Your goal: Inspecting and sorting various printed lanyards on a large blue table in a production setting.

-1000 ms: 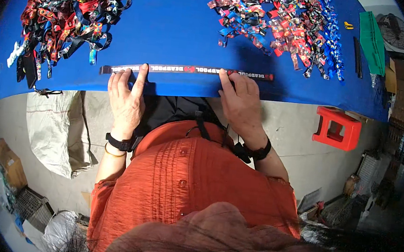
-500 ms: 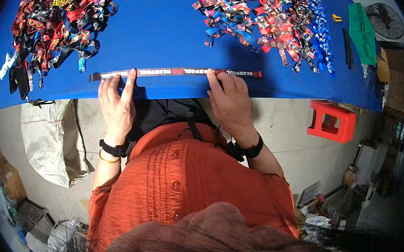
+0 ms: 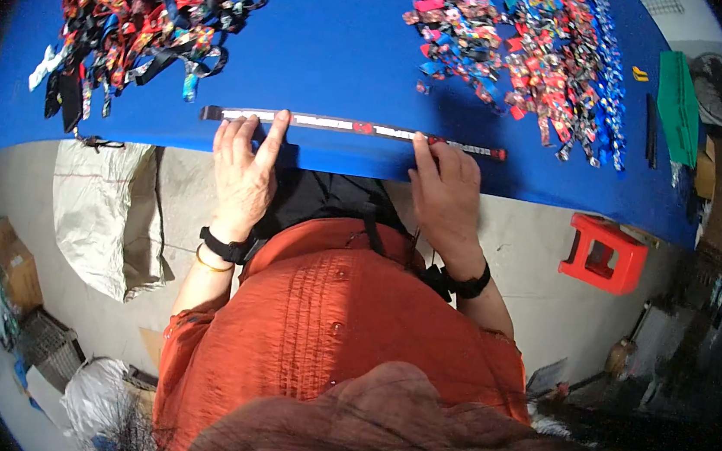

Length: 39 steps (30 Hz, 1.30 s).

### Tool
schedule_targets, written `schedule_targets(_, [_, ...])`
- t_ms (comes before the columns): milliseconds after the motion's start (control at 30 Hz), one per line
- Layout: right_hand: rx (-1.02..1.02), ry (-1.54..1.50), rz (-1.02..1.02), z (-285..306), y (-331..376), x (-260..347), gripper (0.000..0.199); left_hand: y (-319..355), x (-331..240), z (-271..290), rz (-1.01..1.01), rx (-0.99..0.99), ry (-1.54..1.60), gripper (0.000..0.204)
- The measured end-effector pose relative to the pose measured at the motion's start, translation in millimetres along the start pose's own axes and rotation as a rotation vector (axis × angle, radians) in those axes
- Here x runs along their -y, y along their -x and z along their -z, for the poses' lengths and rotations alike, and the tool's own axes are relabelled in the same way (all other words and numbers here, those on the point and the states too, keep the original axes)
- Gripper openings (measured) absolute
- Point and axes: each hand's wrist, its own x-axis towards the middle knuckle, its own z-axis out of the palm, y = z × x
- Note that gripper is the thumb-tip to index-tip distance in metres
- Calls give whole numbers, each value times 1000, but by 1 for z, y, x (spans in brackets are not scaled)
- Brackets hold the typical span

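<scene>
Long narrow strap (image 3: 353,127), black with red and white printing, laid out flat and straight along the near edge of the tabletop (image 3: 342,58), parallel to it. Looks like thin woven band: judged light, limp, no stiffness of its own, not fragile; likely to slide easily on the smooth blue cover. Best taken by pinching at either end or pressing flat from above; lifted mid-length it would probably sag.

Left hand (image 3: 244,171) open, fingers spread, fingertips resting on the strap toward its left end. Right hand (image 3: 447,190) open too, fingers pressing the strap toward its right end. Neither is closed around it.

Far left corner: tangled heap of similar straps (image 3: 147,5). Far right: second spread of coloured bands (image 3: 526,50). Right edge: green folded piece (image 3: 679,104).

Tabletop is a blue sheet, flat, overhanging. Below: pale floor, red plastic stool (image 3: 606,253) to the right, grey sack (image 3: 106,210) to the left, boxes beyond.
</scene>
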Motion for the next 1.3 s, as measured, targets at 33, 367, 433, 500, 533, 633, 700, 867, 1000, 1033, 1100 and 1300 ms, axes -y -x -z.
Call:
schedule_targets(33, [-1, -14, 14, 0, -1, 1, 54, -1, 1, 0, -7, -13, 3, 74])
schedule_targets(367, [11, 31, 39, -2, -1, 1, 52, 1, 3, 1, -11, -42, 1, 66])
schedule_targets(433, [1, 44, 39, -2, -2, 2, 46, 0, 2, 3, 2, -49, 1, 65])
schedule_targets(500, [3, 44, 38, -3, -1, 3, 47, 0, 3, 0, -8, -51, 15, 64])
schedule_targets(533, [5, 48, 27, -3, -1, 3, 48, 1, 4, 1, -7, -45, 15, 63])
schedule_targets(633, [-4, 66, 44, -1, -2, 4, 49, 0, 3, 2, -3, -40, 23, 62])
schedule_targets(700, [-5, 69, 50, -2, -3, 4, 49, 0, 3, 3, 6, -42, 35, 62])
schedule_targets(867, [-15, 59, 55, -2, -3, 1, 48, -2, -2, 5, 21, -32, 52, 64])
schedule_targets(1000, [-16, 48, 70, 0, -4, 1, 46, -5, -5, 5, 19, -47, 65, 65])
schedule_targets(1033, [-12, 41, 75, 1, -5, 1, 45, -6, -6, 6, 14, -45, 71, 65])
schedule_targets(1100, [-19, 26, 67, 3, -6, 2, 43, -8, -6, 8, -5, -30, 72, 65])
schedule_targets(1300, [-26, -19, 63, 7, -12, 1, 41, -14, -7, 6, -27, -8, 146, 64])
